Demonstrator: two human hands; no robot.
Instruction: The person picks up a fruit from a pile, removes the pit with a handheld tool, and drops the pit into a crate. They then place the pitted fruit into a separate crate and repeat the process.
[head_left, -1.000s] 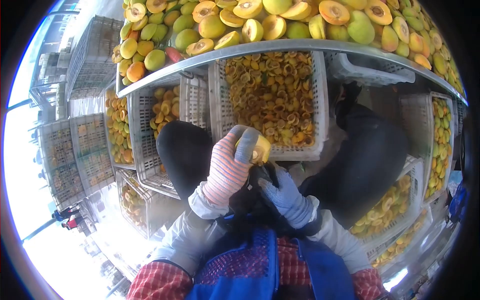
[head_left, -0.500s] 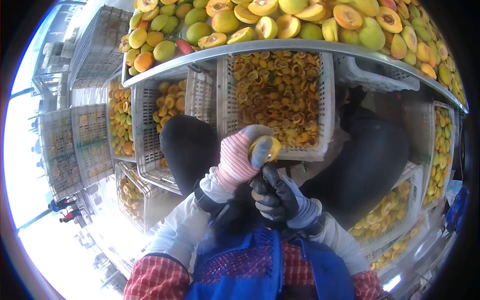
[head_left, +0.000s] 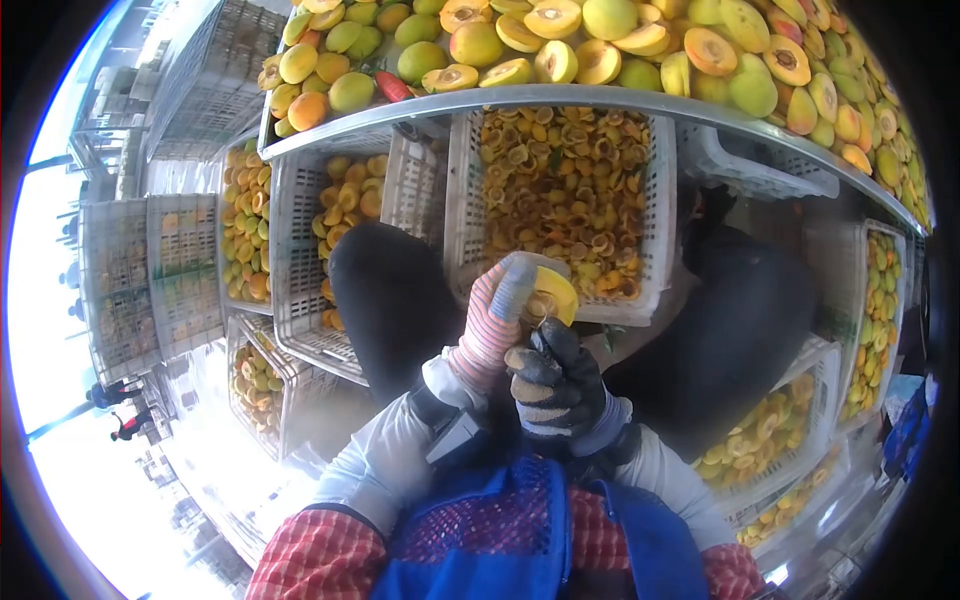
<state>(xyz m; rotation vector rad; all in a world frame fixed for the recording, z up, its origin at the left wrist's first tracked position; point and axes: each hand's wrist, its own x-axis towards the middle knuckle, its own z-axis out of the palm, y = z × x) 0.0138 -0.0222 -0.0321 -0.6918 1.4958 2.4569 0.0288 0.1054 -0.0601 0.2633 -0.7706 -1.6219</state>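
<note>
My left hand [head_left: 492, 312], in a striped glove, is closed around a yellow peach half [head_left: 561, 288] with its cut face and brown centre turned towards me. Just below it, my right hand [head_left: 556, 388], in a dark glove, is closed in a fist. A small metal tip [head_left: 543, 322] shows at its thumb, against the fruit's cut side; the rest of that tool is hidden in the fist. Both hands are over my lap, in front of a white crate [head_left: 658, 215] full of small, hollow orange-brown fruit scraps.
Whole and halved peaches [head_left: 610, 18] cover a metal-edged table [head_left: 560, 95] beyond the crate. Crates of fruit [head_left: 300, 260] stand to my left, others [head_left: 800, 440] to my right. A red-handled object [head_left: 393, 87] lies among the peaches. My knees flank the middle crate.
The peach half has turned so its cut face shows more. My right fist has moved slightly lower, and the metal tip is against the fruit. The view has shifted slightly.
</note>
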